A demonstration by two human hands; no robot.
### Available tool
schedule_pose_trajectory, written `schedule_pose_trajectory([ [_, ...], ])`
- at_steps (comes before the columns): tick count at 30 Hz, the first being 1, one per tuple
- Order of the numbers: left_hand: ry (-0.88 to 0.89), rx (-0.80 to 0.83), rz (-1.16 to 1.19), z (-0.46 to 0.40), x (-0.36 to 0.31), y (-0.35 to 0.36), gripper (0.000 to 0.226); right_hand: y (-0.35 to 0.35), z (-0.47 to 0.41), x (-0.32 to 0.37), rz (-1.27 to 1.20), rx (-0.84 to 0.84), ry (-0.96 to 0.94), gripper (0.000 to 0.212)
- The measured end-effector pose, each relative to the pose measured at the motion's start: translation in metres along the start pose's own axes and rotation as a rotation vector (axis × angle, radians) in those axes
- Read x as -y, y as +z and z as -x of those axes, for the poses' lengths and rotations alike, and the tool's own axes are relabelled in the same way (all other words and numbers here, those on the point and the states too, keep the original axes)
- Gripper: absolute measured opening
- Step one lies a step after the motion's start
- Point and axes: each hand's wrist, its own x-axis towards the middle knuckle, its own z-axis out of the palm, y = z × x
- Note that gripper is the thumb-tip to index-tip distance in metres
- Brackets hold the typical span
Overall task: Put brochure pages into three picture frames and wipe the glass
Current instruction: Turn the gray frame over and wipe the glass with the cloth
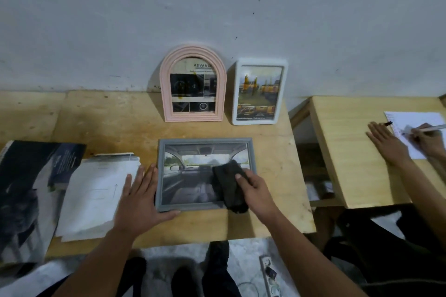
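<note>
A grey picture frame lies flat on the wooden table, holding a page that shows a car interior. My right hand holds a black cloth down on the right part of its glass, fingers curled over the cloth. My left hand lies flat against the frame's left edge, thumb along its bottom edge. A pink arched frame and a white frame lean upright on the wall, each with a brochure page inside.
Loose white pages and a dark brochure lie left of the frame. At a second table on the right, another person's hands write on a notepad. A power strip lies on the floor.
</note>
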Motion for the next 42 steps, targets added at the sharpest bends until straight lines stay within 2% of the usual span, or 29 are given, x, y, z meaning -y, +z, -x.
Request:
schedule_pose_trajectory([
  [2, -0.015, 0.032, -0.019, 0.000, -0.001, -0.005, 0.141, -0.041, 0.005, -0.002, -0.143, -0.165, 0.095, 0.020],
  [4, -0.027, 0.049, -0.046, 0.000, -0.004, -0.011, 0.140, -0.077, 0.005, -0.005, -0.149, -0.301, 0.141, 0.020],
  [8, -0.048, 0.073, -0.049, 0.008, -0.009, -0.017, 0.133, -0.115, -0.004, -0.013, 0.016, -0.306, 0.281, 0.017],
  [10, -0.078, 0.061, -0.020, 0.011, -0.014, -0.016, 0.129, -0.119, -0.010, -0.021, 0.208, -0.276, 0.337, 0.030],
  [14, -0.131, 0.017, 0.057, 0.012, -0.033, -0.022, 0.120, -0.108, -0.007, -0.022, 0.624, -0.185, 0.468, 0.074],
  [16, -0.183, 0.016, 0.118, 0.010, -0.048, -0.036, 0.112, -0.100, 0.001, -0.013, 0.794, -0.227, 0.432, 0.086],
  [18, -0.262, -0.009, 0.210, 0.005, -0.057, -0.044, 0.099, -0.092, 0.009, -0.002, 0.907, -0.278, 0.217, 0.084],
  [20, -0.370, -0.002, 0.313, -0.005, -0.063, -0.051, 0.092, -0.082, 0.006, 0.004, 0.815, -0.162, 0.072, 0.077],
  [22, -0.480, 0.008, 0.399, -0.017, -0.065, -0.052, 0.084, -0.067, -0.006, 0.006, 0.600, -0.013, 0.160, 0.073],
  [23, -0.529, 0.008, 0.434, -0.022, -0.065, -0.053, 0.073, -0.059, -0.012, 0.008, 0.491, 0.027, 0.229, 0.070],
  [26, -0.628, -0.017, 0.532, -0.034, -0.072, -0.059, 0.041, -0.045, -0.028, 0.014, 0.227, -0.013, 0.386, 0.054],
  [29, -0.706, -0.032, 0.645, -0.040, -0.076, -0.059, 0.034, -0.045, -0.038, 0.017, 0.104, -0.028, 0.497, 0.042],
  [34, -0.723, -0.129, 0.858, -0.033, -0.076, -0.057, 0.025, -0.057, -0.032, 0.023, 0.196, 0.031, 0.446, 0.017],
  [37, -0.762, -0.211, 0.965, -0.020, -0.083, -0.065, 0.012, -0.064, -0.026, 0.024, 0.279, 0.049, 0.380, 0.018],
  [40, -0.791, -0.276, 1.024, -0.009, -0.079, -0.071, 0.024, -0.060, -0.025, 0.030, 0.331, 0.057, 0.343, 0.023],
  [42, -0.787, -0.299, 1.034, -0.002, -0.070, -0.080, 0.032, -0.050, -0.023, 0.040, 0.326, 0.065, 0.329, 0.019],
])
